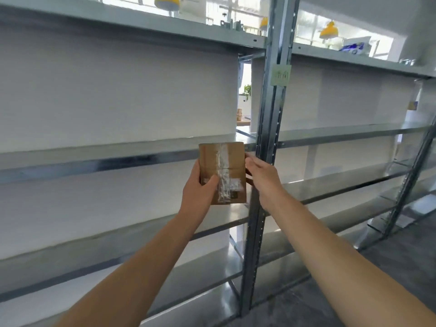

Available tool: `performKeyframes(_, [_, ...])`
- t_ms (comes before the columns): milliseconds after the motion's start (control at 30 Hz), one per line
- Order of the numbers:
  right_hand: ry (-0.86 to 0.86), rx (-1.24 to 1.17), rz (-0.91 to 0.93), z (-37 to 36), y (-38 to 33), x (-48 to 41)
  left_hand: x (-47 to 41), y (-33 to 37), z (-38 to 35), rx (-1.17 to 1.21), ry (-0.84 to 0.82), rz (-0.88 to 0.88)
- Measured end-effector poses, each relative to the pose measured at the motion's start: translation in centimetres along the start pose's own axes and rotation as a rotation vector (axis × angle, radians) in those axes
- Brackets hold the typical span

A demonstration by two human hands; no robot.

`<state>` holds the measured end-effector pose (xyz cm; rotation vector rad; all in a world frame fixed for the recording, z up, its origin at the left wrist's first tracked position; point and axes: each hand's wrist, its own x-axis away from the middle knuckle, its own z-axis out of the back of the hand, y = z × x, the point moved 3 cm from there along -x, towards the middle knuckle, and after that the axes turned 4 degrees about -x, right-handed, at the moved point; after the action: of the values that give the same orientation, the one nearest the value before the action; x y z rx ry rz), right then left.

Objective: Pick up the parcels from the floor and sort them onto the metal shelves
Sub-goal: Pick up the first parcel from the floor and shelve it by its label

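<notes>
I hold a small brown cardboard parcel [232,161] upright in front of the metal shelves [99,159]. A strip of clear tape and a printed label run down its face. My left hand [199,190] grips its lower left edge, thumb over the front. My right hand [260,172] holds its right edge, fingers wrapped behind. The parcel hangs level with the middle shelf board, just left of a grey upright post [271,147].
Empty shelf boards run left and right at several heights, with white panels behind them. A green paper tag [280,74] is stuck on the post. Yellow objects [329,31] and a blue-white box [354,47] sit on the top shelf. Dark floor [389,258] lies at lower right.
</notes>
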<state>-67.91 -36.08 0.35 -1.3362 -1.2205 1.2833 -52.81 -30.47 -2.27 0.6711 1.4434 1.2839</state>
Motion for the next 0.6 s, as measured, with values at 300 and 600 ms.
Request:
performKeyframes(300, [-0.142,-0.153,0.057,-10.2,-0.9,0.2,-1.2,0.9,10.7,-0.085,0.095,-0.064])
performKeyframes(600, [-0.399,-0.205,-0.116,-17.8,0.4,1.9,-0.5,0.0,18.9,-0.097,0.170,-0.075])
